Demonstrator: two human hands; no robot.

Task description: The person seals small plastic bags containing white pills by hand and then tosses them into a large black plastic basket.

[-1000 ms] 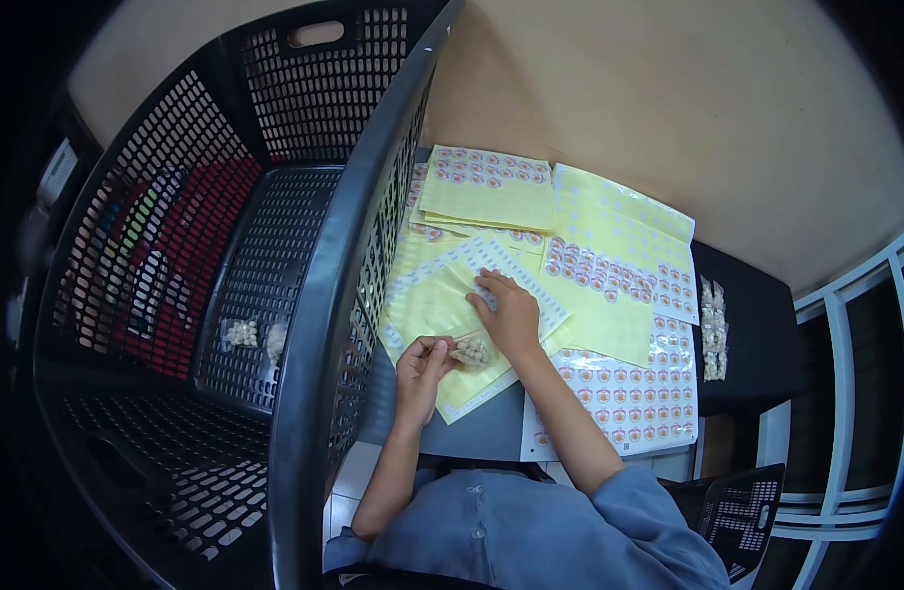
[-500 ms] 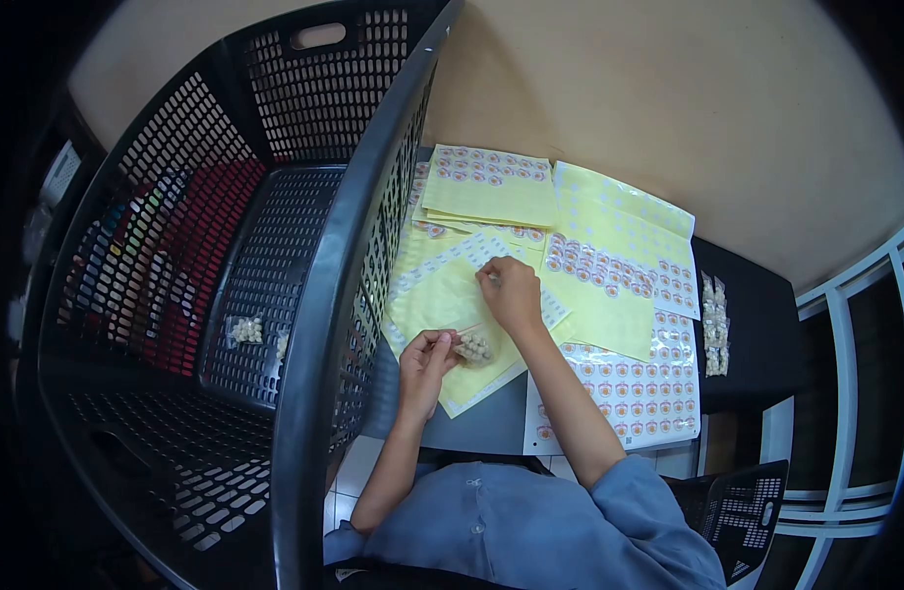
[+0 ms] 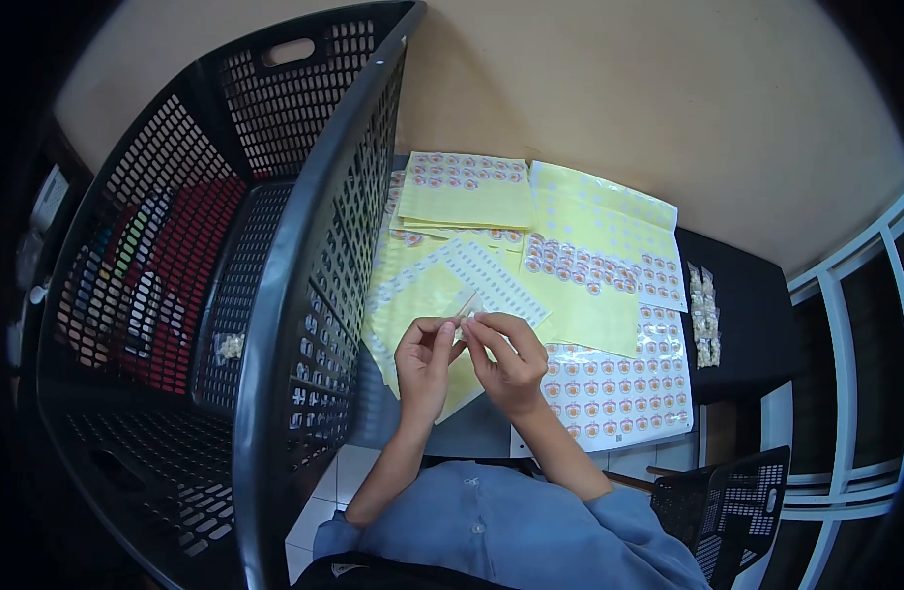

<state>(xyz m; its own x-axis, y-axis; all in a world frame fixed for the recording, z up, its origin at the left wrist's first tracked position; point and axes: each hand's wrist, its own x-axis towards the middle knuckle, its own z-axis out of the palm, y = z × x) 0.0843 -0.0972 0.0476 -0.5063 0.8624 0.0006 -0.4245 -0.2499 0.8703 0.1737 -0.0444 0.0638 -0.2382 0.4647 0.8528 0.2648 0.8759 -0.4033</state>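
Observation:
My left hand [image 3: 424, 366] pinches the top edge of a small clear plastic bag [image 3: 468, 305], whose pale contents are mostly hidden by the fingers. Thumb and fingers of my right hand [image 3: 511, 362] close on the same bag from the other side, so both sets of fingertips meet there. Whether a sticker is between the right fingertips is too small to tell. Below and behind the hands lies a sheet of small printed labels [image 3: 493, 280], partly stripped to its yellow backing.
A large black perforated basket [image 3: 309, 226] stands close on the left, with a small bag [image 3: 230, 347] inside. Sheets of round stickers [image 3: 609, 393] cover the grey table. Several filled bags [image 3: 705, 315] lie on a black surface at right, near a black chair [image 3: 727, 501].
My right hand has moved from the label sheet down to the bag in my left hand. The bag is now raised slightly between both hands. The view has shifted a little.

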